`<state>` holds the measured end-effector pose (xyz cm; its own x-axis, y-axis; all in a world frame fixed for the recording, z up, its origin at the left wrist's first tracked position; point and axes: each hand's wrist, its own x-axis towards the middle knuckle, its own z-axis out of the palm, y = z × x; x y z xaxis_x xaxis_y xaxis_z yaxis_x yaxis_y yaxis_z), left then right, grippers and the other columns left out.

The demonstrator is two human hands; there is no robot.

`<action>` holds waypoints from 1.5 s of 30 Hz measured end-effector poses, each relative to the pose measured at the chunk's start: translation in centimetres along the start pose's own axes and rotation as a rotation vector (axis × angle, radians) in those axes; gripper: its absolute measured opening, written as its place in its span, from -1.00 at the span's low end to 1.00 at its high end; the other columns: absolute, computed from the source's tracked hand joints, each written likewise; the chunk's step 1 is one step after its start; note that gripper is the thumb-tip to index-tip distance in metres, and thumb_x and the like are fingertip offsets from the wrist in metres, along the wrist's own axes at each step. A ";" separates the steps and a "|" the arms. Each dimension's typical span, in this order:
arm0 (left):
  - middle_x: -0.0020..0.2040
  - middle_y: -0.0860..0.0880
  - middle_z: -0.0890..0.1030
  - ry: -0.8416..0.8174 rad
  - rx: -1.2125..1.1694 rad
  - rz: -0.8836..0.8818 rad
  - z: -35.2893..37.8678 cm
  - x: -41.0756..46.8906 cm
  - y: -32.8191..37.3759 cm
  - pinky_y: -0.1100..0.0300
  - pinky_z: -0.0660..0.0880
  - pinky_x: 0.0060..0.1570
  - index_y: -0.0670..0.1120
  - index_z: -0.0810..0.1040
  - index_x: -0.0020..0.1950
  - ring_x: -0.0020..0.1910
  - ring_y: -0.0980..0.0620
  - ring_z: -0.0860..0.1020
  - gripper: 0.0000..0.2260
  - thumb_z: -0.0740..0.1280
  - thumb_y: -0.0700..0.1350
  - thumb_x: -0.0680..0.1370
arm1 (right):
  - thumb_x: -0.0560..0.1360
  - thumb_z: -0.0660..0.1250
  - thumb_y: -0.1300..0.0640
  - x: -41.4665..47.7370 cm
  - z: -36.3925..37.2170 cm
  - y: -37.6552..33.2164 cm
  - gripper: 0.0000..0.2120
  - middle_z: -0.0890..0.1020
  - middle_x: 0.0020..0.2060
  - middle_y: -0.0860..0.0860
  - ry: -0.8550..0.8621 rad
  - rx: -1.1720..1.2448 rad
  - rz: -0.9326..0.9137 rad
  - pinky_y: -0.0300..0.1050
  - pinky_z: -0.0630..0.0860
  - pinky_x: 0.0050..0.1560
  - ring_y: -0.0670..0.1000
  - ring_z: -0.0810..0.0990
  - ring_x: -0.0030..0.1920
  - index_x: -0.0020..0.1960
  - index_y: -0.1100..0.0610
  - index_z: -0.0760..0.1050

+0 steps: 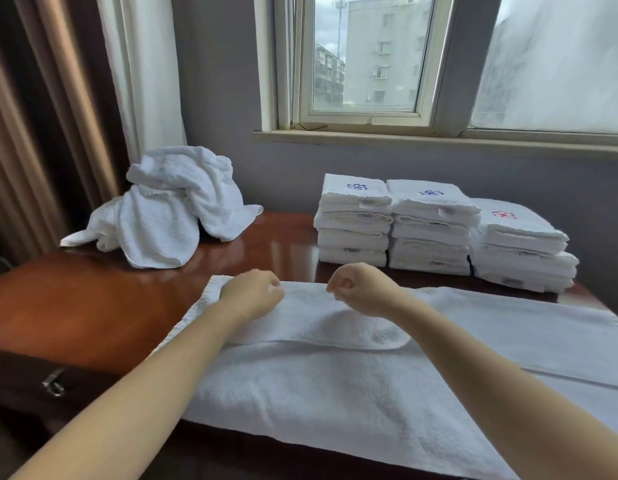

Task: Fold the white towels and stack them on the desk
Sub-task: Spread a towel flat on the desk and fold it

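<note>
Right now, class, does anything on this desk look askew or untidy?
Yes. The crumpled towel heap, far left on the desk, lies unfolded. The right-hand folded stack has offset layers; the other two look squarer.

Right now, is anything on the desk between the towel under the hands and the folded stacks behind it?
Nothing visible. Only a strip of bare desk lies between the spread towel and the three folded stacks. The unfolded pile sits off to the left, out of that path.

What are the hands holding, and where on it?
The left hand and right hand each seem to pinch the spread towel along its far edge, close together.
</note>
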<state>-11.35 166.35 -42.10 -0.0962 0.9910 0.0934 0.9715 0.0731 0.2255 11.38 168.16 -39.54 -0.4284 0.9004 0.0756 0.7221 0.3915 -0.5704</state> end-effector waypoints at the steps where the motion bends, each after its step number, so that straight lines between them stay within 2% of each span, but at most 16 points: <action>1: 0.22 0.01 0.56 -0.012 0.024 0.019 0.8 0.2 0.2 0.06 0.47 0.07 0.03 0.56 0.18 0.19 -0.06 0.53 -0.73 0.19 0.09 0.59 | 0.50 0.22 0.20 0.4 0.7 0.1 -0.75 0.66 -0.06 -0.15 0.019 -0.057 -0.011 -0.10 0.59 -0.05 -0.07 0.63 -0.03 -0.03 -0.07 0.61; 3: 0.31 0.01 0.49 -0.017 0.050 0.046 2.1 0.7 0.3 0.03 0.46 0.10 0.01 0.50 0.28 0.26 -0.05 0.48 -0.68 0.15 0.10 0.61 | 0.52 0.20 0.17 1.2 1.9 0.5 -0.70 0.62 0.10 -0.13 0.020 -0.143 -0.019 -0.06 0.54 0.13 -0.04 0.58 0.13 0.14 -0.08 0.59; 5: 0.41 0.07 0.41 -0.012 0.035 0.067 2.9 1.3 -0.3 0.02 0.42 0.20 0.05 0.40 0.43 0.37 0.02 0.40 -0.63 0.11 0.08 0.65 | 0.54 0.20 0.14 2.2 3.0 1.1 -0.65 0.56 0.23 -0.09 0.019 -0.208 -0.004 -0.03 0.49 0.20 0.01 0.53 0.23 0.27 -0.07 0.54; 8: 0.52 0.05 0.30 -0.051 0.033 0.085 3.1 2.5 -1.8 -0.01 0.31 0.37 0.06 0.29 0.52 0.51 0.03 0.24 -0.60 0.06 0.08 0.68 | 0.55 0.20 0.09 3.8 4.1 1.8 -0.66 0.54 0.27 -0.06 0.019 -0.272 0.001 -0.02 0.48 0.19 0.08 0.52 0.23 0.30 -0.04 0.50; 10: 0.56 0.02 0.25 -0.064 0.001 0.089 3.2 3.3 -2.8 0.02 0.19 0.45 0.05 0.28 0.54 0.56 0.01 0.16 -0.59 0.05 0.06 0.69 | 0.56 0.21 0.06 4.8 4.7 2.0 -0.67 0.54 0.29 -0.02 -0.011 -0.245 -0.027 -0.01 0.44 0.23 0.10 0.50 0.25 0.30 0.01 0.48; 12: 0.47 -0.02 0.38 0.011 -0.097 0.096 3.3 3.8 -3.5 0.05 0.26 0.41 0.01 0.42 0.44 0.48 -0.04 0.30 -0.66 0.11 0.02 0.68 | 0.58 0.22 0.04 5.6 5.3 2.2 -0.63 0.50 0.34 -0.02 -0.002 -0.225 -0.066 -0.05 0.36 0.31 0.07 0.45 0.32 0.36 0.05 0.45; 14: 0.25 -0.02 0.51 0.100 -0.159 0.091 3.2 4.2 -3.8 0.04 0.39 0.22 -0.01 0.53 0.25 0.26 -0.05 0.46 -0.77 0.20 -0.01 0.65 | 0.57 0.23 0.04 6.4 5.9 2.4 -0.67 0.53 0.27 -0.01 0.063 -0.219 -0.082 -0.07 0.37 0.23 0.08 0.46 0.27 0.30 0.05 0.50; 17: 0.05 0.01 0.51 0.176 -0.132 0.090 3.0 4.6 -4.0 0.00 0.44 0.05 -0.02 0.53 0.06 0.10 -0.03 0.47 -0.86 0.26 0.02 0.63 | 0.52 0.27 0.07 7.2 6.2 2.2 -0.83 0.57 0.04 -0.02 0.165 -0.193 -0.069 -0.09 0.35 -0.05 0.08 0.49 0.11 0.07 0.03 0.55; 20: -0.04 0.02 0.50 0.329 -0.136 0.106 2.4 5.3 -3.9 0.04 0.42 -0.03 -0.04 0.49 -0.01 0.01 -0.04 0.47 -0.88 0.27 -0.01 0.62 | 0.50 0.27 0.12 8.1 6.2 1.6 -0.91 0.61 -0.10 -0.05 0.337 -0.154 -0.108 -0.07 0.32 -0.09 0.07 0.51 0.01 -0.05 0.03 0.55; 22: 0.01 0.00 0.51 0.397 -0.113 0.098 2.1 5.8 -3.8 0.05 0.39 0.05 -0.05 0.51 0.05 0.07 -0.07 0.47 -0.92 0.29 -0.07 0.60 | 0.53 0.24 0.11 8.5 6.4 1.3 -0.87 0.61 -0.07 -0.06 0.368 -0.160 -0.104 -0.07 0.29 0.02 0.06 0.50 0.04 -0.01 0.02 0.55; 25: 0.21 -0.04 0.49 0.389 -0.098 0.013 2.2 6.0 -4.2 0.04 0.35 0.21 -0.05 0.47 0.26 0.24 -0.08 0.43 -0.77 0.30 -0.09 0.60 | 0.59 0.19 0.06 8.5 7.2 1.7 -0.78 0.58 0.09 -0.05 0.304 -0.260 -0.073 -0.04 0.24 0.24 0.06 0.46 0.17 0.17 -0.02 0.54; 29: 0.25 -0.10 0.44 0.401 -0.054 -0.177 2.2 5.7 -6.7 0.00 0.34 0.19 -0.09 0.42 0.28 0.26 -0.12 0.39 -0.74 0.25 -0.04 0.62 | 0.56 0.21 0.09 8.3 7.6 1.3 -0.72 0.56 0.15 -0.05 0.301 -0.261 -0.147 -0.05 0.25 0.28 0.07 0.46 0.20 0.23 -0.02 0.53; 35: 0.37 -0.14 0.36 0.301 0.073 -0.333 2.2 4.4 -8.3 -0.01 0.30 0.30 -0.09 0.34 0.39 0.35 -0.16 0.36 -0.62 0.23 0.04 0.63 | 0.56 0.22 0.11 9.0 9.0 -1.9 -0.61 0.52 0.31 -0.04 0.143 -0.169 -0.213 -0.02 0.25 0.37 0.08 0.41 0.32 0.38 0.03 0.46; 40: 0.38 -0.09 0.40 0.290 -0.199 -0.338 1.7 4.2 -9.6 0.01 0.36 0.23 -0.08 0.31 0.45 0.32 -0.10 0.43 -0.60 0.25 -0.10 0.62 | 0.59 0.17 0.02 9.3 10.3 -2.2 -0.66 0.43 0.36 -0.07 0.030 -0.182 -0.194 0.13 0.00 0.53 0.03 0.33 0.40 0.33 0.03 0.45; 45: 0.27 0.01 0.47 0.336 -0.457 -0.373 1.4 4.9 -11.0 0.19 0.36 -0.01 -0.02 0.38 0.39 0.04 0.07 0.47 -0.61 0.32 -0.14 0.57 | 0.58 0.17 0.02 9.4 10.5 -2.1 -0.67 0.44 0.33 -0.07 0.037 -0.166 -0.190 0.12 -0.02 0.52 0.03 0.32 0.39 0.31 0.03 0.46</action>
<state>-22.25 170.53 -45.45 -0.5409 0.8146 0.2093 0.6781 0.2752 0.6814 0.15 173.80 -46.17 -0.5465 0.8131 0.2004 0.7113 0.5770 -0.4014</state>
